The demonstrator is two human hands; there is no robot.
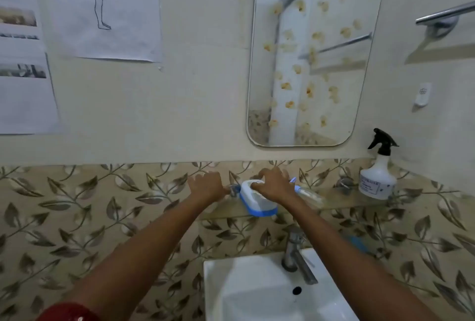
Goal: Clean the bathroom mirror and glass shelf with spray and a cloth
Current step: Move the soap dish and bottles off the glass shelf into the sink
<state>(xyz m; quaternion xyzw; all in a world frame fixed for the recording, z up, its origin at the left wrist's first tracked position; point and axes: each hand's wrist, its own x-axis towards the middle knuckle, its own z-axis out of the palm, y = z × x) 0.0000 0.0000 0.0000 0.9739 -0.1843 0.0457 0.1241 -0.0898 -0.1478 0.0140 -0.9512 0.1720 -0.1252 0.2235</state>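
A rounded mirror hangs on the wall above a glass shelf. A white spray bottle with a black trigger stands at the shelf's right end. A white and blue soap box sits on the shelf's left part. My right hand rests on top of the box, fingers curled over its lid. My left hand is at the shelf's left end, fingers curled near a metal bracket. No cloth is in view.
A white sink with a chrome tap is below the shelf. A clear bottle lies on the shelf behind my right hand. Paper sheets hang on the left wall. A towel rail is at the upper right.
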